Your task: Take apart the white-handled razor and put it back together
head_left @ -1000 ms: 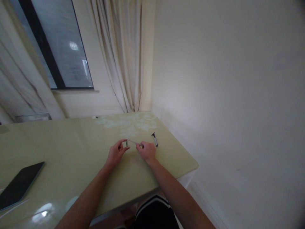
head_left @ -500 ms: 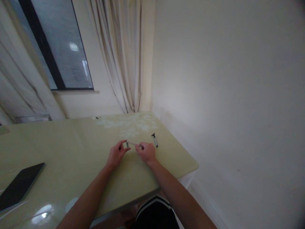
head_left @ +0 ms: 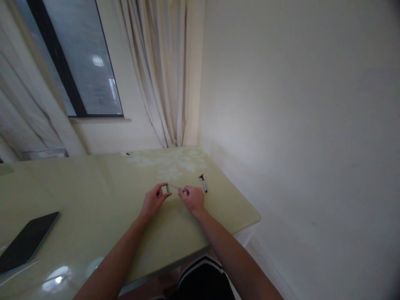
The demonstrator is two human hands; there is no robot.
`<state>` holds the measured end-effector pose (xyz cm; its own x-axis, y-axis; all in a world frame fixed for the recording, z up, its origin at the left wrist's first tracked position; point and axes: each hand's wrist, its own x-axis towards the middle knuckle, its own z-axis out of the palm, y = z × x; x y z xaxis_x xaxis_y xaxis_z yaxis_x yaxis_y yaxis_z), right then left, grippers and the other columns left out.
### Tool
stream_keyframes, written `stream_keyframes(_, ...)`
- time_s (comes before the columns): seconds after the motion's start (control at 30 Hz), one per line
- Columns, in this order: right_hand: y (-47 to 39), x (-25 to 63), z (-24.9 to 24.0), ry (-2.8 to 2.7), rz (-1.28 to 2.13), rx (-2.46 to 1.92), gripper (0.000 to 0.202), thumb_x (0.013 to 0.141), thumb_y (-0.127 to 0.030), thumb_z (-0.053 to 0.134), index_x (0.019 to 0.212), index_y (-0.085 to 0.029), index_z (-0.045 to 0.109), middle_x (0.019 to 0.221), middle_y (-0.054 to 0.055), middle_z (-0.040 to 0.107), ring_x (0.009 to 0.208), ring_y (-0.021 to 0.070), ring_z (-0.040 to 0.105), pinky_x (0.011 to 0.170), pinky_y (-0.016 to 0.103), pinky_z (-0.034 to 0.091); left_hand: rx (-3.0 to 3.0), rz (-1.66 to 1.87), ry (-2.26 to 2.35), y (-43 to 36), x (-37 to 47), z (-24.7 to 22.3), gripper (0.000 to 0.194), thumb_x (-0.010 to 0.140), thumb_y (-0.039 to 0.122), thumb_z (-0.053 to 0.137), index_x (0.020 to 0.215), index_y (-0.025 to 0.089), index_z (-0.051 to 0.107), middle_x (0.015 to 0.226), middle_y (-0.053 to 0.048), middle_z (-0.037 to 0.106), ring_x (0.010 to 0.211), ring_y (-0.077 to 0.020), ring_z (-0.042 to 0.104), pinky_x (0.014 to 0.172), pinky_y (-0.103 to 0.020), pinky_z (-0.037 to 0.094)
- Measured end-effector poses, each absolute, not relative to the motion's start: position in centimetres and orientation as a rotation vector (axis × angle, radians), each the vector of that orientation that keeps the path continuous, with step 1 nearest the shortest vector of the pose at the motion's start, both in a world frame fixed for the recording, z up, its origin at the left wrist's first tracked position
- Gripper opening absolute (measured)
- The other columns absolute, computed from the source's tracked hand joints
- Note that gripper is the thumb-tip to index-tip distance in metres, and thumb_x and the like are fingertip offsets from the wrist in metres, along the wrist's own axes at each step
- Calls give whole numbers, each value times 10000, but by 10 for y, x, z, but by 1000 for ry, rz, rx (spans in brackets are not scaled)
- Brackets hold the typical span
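1. Fingers [head_left: 160, 185] of the left hand [head_left: 151, 203] pinch a small cylinder [head_left: 168, 189] by its ends, over the table [head_left: 93, 196].
2. I see the right hand [head_left: 193, 198] gripping a thin stick [head_left: 173, 186], tip near the cylinder's top.

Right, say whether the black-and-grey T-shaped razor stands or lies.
Lying: the razor stretches along the pale green table beyond the right hand.

One head-worn view, facing forward and down over the tabletop [head_left: 90, 196].
It looks from above the lap [head_left: 204, 281], the left hand [head_left: 152, 203] and right hand [head_left: 194, 198] in middle distance, window [head_left: 84, 54] and curtain [head_left: 167, 75] farther off.
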<state>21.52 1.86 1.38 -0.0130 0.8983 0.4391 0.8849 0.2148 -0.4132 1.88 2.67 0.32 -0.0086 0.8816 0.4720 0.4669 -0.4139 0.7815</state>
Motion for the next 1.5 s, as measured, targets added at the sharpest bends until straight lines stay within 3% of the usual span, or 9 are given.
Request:
stream_keyframes(0.4,19,214,12,-1894,12,-1640,384,956,-503,580,774,-219,763,685,14,720,667,144,608,689,276,301,1863,1403,1393,27,19,3,516,755,491,740,1141,150,713,578,106,346,533,-115,367,560,-240,322)
stream_keyframes(1.07,18,216,17,-1911,39,-1633,402,970,-506,563,760,-226,760,681,2,716,640,134,592,631,270,271,1867,1414,1405,27,20,4,524,736,515,750,1123,164,722,566,102,368,524,-115,380,557,-239,333)
stream_keyframes(1.5,17,213,14,-1944,-11,-1565,345,949,-477,598,793,-213,757,742,22,734,732,149,629,711,274,289,1870,1406,1394,28,20,2,537,752,519,734,1149,159,708,580,106,351,531,-118,376,560,-242,325)
